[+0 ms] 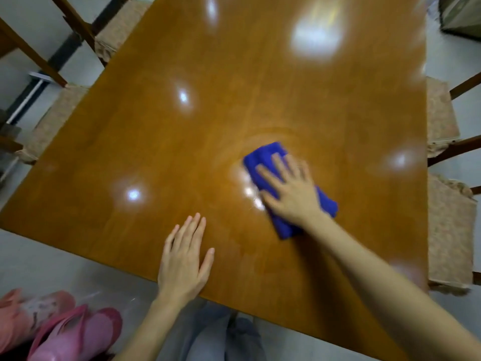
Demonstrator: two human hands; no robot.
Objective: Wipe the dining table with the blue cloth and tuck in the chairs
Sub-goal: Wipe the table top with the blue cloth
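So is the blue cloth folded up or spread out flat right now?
Folded. The blue cloth is a thick, narrow pad with rounded, doubled edges, pressed flat on the table under the right hand, sticking out beyond the fingertips and the wrist.

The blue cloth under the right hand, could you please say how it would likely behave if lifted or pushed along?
The blue cloth looks soft and folded, so it would probably droop and unfold if lifted. Under the flat right hand it likely slides easily on the glossy table. It seems light, unlikely to roll.
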